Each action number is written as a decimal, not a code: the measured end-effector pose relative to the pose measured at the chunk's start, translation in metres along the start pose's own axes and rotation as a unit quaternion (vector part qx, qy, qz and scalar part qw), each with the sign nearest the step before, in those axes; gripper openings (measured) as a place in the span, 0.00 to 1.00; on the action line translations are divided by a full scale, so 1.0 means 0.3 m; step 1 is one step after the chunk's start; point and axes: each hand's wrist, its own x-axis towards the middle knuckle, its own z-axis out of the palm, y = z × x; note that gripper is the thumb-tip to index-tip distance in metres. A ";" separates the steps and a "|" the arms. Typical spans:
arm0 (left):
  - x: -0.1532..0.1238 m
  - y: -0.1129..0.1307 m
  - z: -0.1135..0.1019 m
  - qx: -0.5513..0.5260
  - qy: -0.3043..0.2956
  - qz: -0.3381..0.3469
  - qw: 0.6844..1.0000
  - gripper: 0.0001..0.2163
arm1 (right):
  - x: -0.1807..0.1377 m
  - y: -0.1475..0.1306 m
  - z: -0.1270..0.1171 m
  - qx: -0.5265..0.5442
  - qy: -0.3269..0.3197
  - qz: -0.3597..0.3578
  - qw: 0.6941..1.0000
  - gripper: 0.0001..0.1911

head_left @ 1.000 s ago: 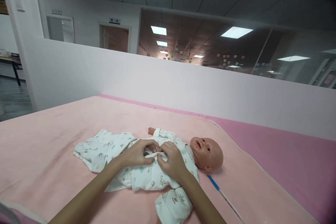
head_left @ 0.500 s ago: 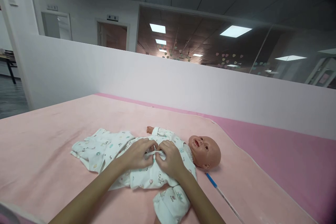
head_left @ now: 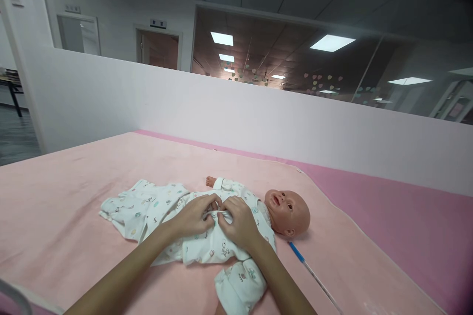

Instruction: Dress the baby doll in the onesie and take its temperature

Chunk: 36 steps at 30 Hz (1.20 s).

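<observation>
A baby doll (head_left: 290, 211) lies on its back on a peach-pink cover, head to the right. It wears white baby clothes (head_left: 207, 248) printed with small coloured pictures. At the front of the top, my left hand (head_left: 195, 214) pinches the cloth between thumb and fingers. Close beside it, my right hand (head_left: 238, 219) pinches the same front, its fingertips almost meeting the left ones. Any fastening under the fingertips is hidden. One doll hand (head_left: 211, 181) pokes out of the far sleeve. The near sleeve (head_left: 241, 285) lies toward me, partly behind my right forearm.
A thin rod with a blue end (head_left: 296, 252) lies just right of the doll's head. The peach-pink cover (head_left: 92, 167) spreads over a pink surface (head_left: 388, 202). A low white wall (head_left: 236, 113) runs behind, with windows above it.
The raised fold of cloth between my fingertips now lies lower and flatter against the doll's front. Both hands stay in nearly the same place.
</observation>
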 end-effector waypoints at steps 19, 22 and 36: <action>0.005 -0.007 -0.011 -0.151 -0.031 -0.056 0.986 0.09 | -0.001 0.000 -0.003 0.008 0.000 0.010 1.000 0.05; 0.008 -0.006 -0.012 -0.128 -0.031 -0.064 0.989 0.03 | -0.001 -0.001 -0.003 0.007 0.003 0.010 1.000 0.05; 0.003 -0.002 -0.024 -0.145 -0.044 -0.066 0.986 0.06 | -0.004 0.004 0.003 -0.010 0.015 -0.003 1.000 0.06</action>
